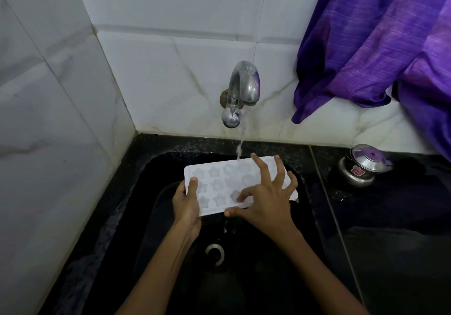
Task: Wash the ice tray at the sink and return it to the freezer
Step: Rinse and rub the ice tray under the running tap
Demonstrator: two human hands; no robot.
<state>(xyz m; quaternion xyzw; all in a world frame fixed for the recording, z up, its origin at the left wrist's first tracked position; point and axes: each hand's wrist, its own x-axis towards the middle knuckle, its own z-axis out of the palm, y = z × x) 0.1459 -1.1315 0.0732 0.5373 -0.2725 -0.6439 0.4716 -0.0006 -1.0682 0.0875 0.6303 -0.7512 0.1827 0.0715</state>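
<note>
Ice tray point(219, 182): over sink point(146, 192), under tap point(244, 82) stream.
Left hand point(186, 204): I clamp its near-left edge.
Right hand point(266, 197): spread, forefinger rubbing one mould.
Tip: I work each mould, tilting to drain.

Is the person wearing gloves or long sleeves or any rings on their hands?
No gloves. The left hand and the right hand are both bare. No sleeves show either: both forearms are uncovered right down to the bottom edge of the picture. I see no rings, bracelets or watch on either one. The fingernails look short and plain, with no polish that I can make out.
</note>
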